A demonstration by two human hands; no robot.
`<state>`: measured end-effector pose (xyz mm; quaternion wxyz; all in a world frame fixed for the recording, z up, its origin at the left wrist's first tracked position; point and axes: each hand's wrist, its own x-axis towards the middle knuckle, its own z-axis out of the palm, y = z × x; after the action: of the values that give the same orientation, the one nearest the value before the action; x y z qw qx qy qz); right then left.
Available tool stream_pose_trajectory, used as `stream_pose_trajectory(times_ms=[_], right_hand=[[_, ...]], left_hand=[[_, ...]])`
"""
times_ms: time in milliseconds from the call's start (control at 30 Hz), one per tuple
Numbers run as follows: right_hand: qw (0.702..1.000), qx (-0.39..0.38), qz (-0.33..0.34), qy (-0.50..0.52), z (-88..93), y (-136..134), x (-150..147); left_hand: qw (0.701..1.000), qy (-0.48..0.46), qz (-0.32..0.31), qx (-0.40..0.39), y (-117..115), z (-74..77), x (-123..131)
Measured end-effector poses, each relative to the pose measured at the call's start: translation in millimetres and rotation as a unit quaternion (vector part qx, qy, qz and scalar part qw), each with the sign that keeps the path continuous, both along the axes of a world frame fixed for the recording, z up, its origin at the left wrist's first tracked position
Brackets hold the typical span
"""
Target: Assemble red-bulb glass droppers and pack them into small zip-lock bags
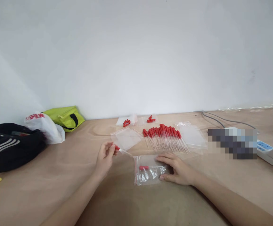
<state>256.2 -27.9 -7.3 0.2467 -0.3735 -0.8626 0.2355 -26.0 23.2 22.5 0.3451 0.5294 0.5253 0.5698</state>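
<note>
My left hand [107, 154] pinches a dropper [117, 148] by its red rubber bulb. The thin clear tube points right, its tip close to the upper left corner of a zip-lock bag [150, 178]. Inside that clear bag lies one dropper with a red bulb [144, 168]. My right hand [177, 169] rests on the bag's right side, thumb and fingers apart. Just beyond the bag, a row of droppers [166, 131] with red bulbs lies side by side, tubes towards me.
Flat plastic bags [127, 138] lie behind my left hand, others [191, 136] to the right. Two bags [126, 122] with droppers sit by the wall. A black bag [16, 150], white bag [49, 128] and green bag [65, 116] stand left; a power strip [271, 157] lies right.
</note>
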Motion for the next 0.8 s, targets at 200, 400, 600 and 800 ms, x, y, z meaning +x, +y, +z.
stream_pose_trajectory(times_ms=[200,400,600,800], right_hand=[[1.0,0.001,-0.004,0.0,-0.1,-1.1,-0.1],[1.0,0.003,-0.009,-0.001,-0.7,-1.9,0.6],[1.0,0.001,-0.007,-0.012,-0.5,-0.8,-1.4],[1.0,0.003,0.001,-0.014,-0.8,0.8,-8.9]], left_hand=[[0.997,-0.058,0.041,-0.032,-38.6,-13.6,-21.9],[0.998,-0.048,0.002,-0.049,-42.1,-18.5,-6.8],[0.986,0.04,-0.143,-0.08,-51.9,-19.1,8.1],[0.973,0.147,-0.167,-0.065,-49.3,-22.5,13.9]])
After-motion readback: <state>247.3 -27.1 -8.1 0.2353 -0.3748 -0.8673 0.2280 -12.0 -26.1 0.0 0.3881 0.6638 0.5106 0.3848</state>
